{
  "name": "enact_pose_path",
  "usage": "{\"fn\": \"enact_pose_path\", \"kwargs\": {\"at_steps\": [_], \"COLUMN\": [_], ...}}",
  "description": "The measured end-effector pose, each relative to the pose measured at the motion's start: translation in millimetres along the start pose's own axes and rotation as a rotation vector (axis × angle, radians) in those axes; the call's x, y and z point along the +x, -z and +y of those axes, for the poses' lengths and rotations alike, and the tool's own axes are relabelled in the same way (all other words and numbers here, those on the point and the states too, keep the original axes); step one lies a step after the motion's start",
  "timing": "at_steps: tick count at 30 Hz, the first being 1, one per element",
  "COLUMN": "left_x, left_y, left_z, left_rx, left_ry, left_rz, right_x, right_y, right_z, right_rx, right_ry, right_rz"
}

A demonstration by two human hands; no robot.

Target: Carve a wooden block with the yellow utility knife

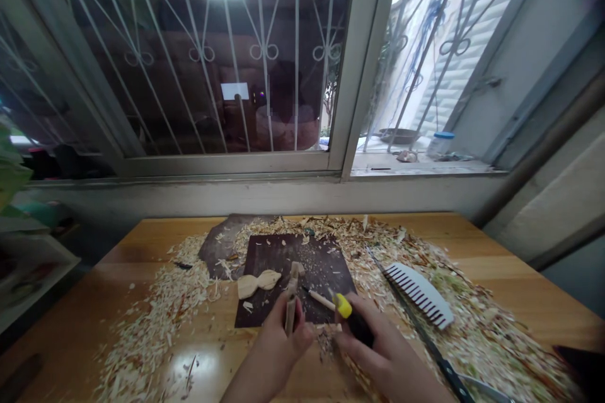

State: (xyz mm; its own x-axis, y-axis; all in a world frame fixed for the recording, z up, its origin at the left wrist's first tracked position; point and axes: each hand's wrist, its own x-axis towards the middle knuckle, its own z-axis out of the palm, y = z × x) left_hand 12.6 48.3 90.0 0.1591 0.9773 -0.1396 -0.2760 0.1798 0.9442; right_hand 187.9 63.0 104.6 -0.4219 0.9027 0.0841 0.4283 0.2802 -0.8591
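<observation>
Wood piece [292, 297] over mat's [265, 255] near edge: your left hand [278, 343] pinches it, right hand's [382, 346] fingers wrap tool [347, 309], likely for control.

bare wood, smooth plastic

the orange-brown plank tabletop [491, 258] is glossy, smooth wood. the pale bow-shaped piece [258, 284] and the slim pale upright piece [293, 281] look like bare, matt wood, and the curled cream wood shavings [146, 321] look rough. the dark brown square sheet [270, 257] has a dull, matt face. the white wide-toothed comb [420, 289] looks like smooth plastic, as does the yellow-collared black handle [343, 306]. the pale grey window bars [297, 6] look like painted metal.
</observation>
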Motion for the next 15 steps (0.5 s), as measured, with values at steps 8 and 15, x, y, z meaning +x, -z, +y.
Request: {"fn": "enact_pose_path", "kwargs": {"at_steps": [8,15], "left_x": [-4.3,-5.4], "left_y": [2.8,5.8], "left_z": [5.2,7.3], "left_rx": [0.565,0.584], "left_ry": [-0.063,-0.086], "left_rz": [0.201,0.185], "right_x": [-9.6,-8.8], "right_y": [-3.6,-3.2], "right_z": [-8.6,-5.8], "right_rx": [0.56,1.02], "right_ry": [-0.175,-0.204], "right_rz": [-0.116,-0.289]}}
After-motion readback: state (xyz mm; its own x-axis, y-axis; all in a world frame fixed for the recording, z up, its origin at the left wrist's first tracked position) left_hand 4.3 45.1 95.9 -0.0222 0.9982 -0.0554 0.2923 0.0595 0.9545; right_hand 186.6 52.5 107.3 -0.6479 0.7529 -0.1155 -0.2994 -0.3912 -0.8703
